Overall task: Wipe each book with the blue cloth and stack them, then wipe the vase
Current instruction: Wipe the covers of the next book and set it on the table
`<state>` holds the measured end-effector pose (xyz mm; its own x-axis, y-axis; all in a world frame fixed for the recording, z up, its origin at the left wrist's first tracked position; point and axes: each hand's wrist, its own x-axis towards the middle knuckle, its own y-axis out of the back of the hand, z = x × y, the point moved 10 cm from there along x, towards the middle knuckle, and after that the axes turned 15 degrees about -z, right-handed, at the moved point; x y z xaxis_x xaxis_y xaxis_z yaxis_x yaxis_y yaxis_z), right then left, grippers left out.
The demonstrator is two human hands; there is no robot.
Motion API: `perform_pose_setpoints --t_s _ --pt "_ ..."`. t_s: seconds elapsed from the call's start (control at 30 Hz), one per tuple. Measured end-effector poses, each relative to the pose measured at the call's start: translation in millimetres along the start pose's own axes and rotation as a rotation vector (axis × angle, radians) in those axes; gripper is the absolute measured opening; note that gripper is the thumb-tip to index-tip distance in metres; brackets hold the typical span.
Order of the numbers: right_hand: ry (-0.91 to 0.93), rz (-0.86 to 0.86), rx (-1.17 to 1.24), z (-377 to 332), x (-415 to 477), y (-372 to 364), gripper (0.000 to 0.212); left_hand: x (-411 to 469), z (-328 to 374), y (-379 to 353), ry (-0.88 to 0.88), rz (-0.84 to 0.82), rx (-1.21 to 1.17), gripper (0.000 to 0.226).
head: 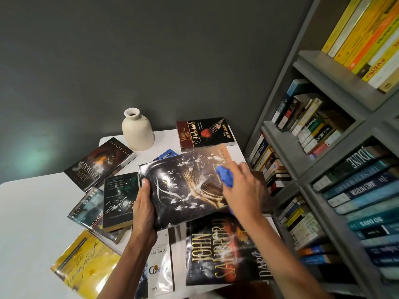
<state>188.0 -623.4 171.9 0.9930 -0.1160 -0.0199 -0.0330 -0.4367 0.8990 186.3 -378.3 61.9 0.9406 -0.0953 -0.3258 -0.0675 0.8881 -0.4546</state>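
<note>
Dim light, greenish glow on wall (28, 160), glare on yellow book (86, 262), edges bowed

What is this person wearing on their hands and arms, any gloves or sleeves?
Nothing that shows. The left hand and right hand have no gloves, and I see no rings. Both forearms are uncovered to the frame's edge: no sleeve, watch or bracelet in view.

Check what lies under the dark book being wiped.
A blue cover corner pokes out behind the dark book, and the John Sandford book and a white book run beneath its near edge. The rest is covered.
</note>
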Motion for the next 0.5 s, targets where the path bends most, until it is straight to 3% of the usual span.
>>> perform_pose_setpoints --t_s 0.13,0.33,0.5 --pt "0.160 -0.074 0.040 -26.6 -28.2 -31.3 0.050 0.1 6.1 -0.5 -0.011 0.028 -0.016 0.055" --pt "-0.083 0.017 0.005 25.4 12.7 13.7 0.037 -2.4 7.7 -1.8 -0.016 -0.003 0.023 0.054" --pt "0.094 -0.030 0.058 -27.7 0.8 -8.1 0.044 -1.8 14.6 -16.1 -0.038 -0.027 0.071 0.049"
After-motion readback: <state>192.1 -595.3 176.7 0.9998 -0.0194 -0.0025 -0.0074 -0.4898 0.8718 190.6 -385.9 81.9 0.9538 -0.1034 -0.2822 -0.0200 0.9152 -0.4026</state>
